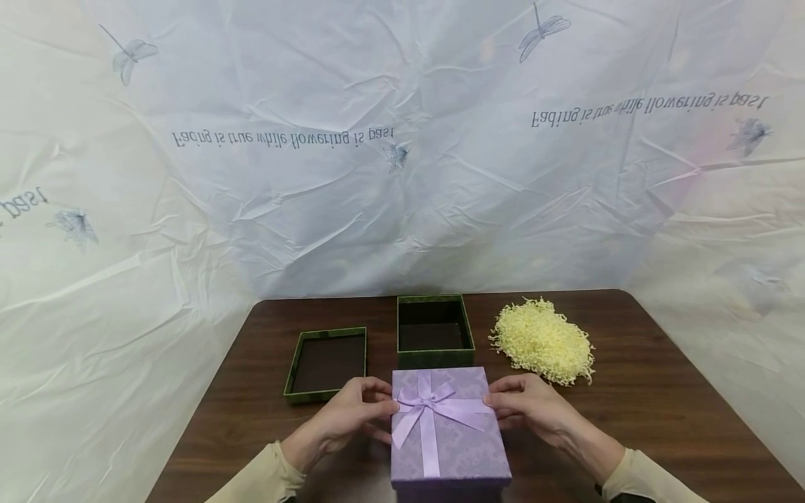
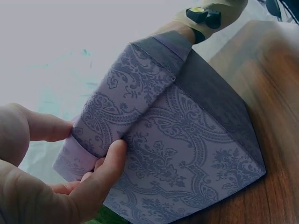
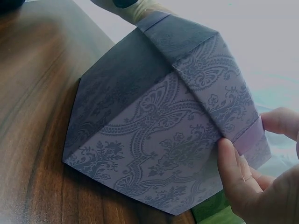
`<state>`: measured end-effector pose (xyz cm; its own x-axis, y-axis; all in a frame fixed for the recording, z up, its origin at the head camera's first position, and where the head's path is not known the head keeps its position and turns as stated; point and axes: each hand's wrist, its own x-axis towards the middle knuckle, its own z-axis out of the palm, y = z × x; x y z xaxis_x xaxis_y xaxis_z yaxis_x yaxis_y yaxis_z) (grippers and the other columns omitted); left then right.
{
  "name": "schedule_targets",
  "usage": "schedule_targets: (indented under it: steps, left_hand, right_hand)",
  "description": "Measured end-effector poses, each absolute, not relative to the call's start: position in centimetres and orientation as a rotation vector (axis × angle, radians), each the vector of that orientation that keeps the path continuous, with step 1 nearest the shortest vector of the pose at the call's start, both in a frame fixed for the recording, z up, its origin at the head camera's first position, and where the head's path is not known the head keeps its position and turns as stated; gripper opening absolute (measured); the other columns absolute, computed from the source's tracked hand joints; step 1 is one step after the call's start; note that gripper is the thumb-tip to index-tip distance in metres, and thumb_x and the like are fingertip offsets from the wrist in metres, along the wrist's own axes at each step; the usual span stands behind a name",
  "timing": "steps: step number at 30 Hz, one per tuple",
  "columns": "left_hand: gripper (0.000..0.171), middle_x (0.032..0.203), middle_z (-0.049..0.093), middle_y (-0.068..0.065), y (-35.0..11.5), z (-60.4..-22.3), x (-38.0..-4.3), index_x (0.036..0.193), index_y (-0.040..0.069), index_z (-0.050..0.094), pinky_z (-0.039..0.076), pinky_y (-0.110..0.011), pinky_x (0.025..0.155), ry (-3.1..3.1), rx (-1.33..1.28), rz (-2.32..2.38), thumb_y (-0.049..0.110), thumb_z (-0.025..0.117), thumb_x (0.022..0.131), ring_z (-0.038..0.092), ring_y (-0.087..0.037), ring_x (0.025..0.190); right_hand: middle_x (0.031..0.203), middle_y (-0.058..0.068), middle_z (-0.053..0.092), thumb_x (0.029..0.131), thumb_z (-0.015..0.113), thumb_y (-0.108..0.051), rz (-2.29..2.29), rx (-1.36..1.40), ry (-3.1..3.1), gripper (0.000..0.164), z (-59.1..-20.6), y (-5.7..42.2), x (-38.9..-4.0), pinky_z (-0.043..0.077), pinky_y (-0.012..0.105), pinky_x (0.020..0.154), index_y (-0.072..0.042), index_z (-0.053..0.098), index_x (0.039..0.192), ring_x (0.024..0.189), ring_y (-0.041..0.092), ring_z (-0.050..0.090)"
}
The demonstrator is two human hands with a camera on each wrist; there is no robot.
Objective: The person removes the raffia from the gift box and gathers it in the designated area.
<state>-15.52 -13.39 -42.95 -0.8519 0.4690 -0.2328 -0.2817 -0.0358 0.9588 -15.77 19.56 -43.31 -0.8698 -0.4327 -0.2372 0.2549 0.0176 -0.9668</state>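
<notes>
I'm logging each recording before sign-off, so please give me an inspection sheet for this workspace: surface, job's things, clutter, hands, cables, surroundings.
Surface: dark wood-grain table.
Job's things: purple patterned gift box, its lid on, with a ribbon bow on top.
Clutter: open-topped green box beyond the purple one; shallow green tray or lid to its left; pale yellow shreds heaped to its right.
Hands: left hand pinches the lid's left edge; right hand pinches its right edge.
Cables: nothing seen on the tabletop.
Surroundings: creased pale sheeting behind and at both sides, printed with lettering and dragonflies.
</notes>
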Motion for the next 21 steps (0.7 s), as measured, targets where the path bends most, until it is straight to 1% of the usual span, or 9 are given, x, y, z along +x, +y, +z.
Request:
schedule_targets:
  steps: [5, 12, 21]
  left_hand:
    - [0.048, 0.1, 0.052, -0.015, -13.4, -42.9, -15.4, 0.121, -0.017, 0.044, 0.061, -0.047, 0.068, 1.741, 0.204, 1.936, 0.004, 0.07, 0.087, 0.059, -0.02, 0.085]
    - [0.047, 0.102, 0.053, -0.016, -13.5, -42.6, -15.3, 0.121, -0.017, 0.045, 0.061, -0.047, 0.067, 1.74, 0.219, 1.944, 0.004, 0.069, 0.087, 0.059, -0.021, 0.086]
    - [0.049, 0.098, 0.055, -0.012, -13.5, -42.0, -15.1, 0.124, -0.017, 0.045, 0.061, -0.044, 0.065, 1.75, 0.252, 1.954, 0.007, 0.07, 0.088, 0.062, -0.019, 0.083]
  right_hand:
    - [0.09, 0.01, 0.071, 0.089, 0.068, -0.013, -1.895, -0.189, 1.839, 0.049, -43.3, 19.6, -15.6, 0.06, 0.039, 0.076, 0.021, 0.049, 0.119, 0.081, 0.021, 0.07]
    - [0.089, 0.009, 0.072, 0.09, 0.068, -0.012, -1.902, -0.208, 1.842, 0.042, -42.7, 19.6, -15.4, 0.06, 0.039, 0.076, 0.018, 0.052, 0.115, 0.08, 0.021, 0.07]
    - [0.091, 0.009, 0.071, 0.091, 0.066, -0.012, -1.903, -0.246, 1.865, 0.045, -41.9, 19.6, -15.3, 0.06, 0.037, 0.076, 0.02, 0.049, 0.118, 0.081, 0.021, 0.07]
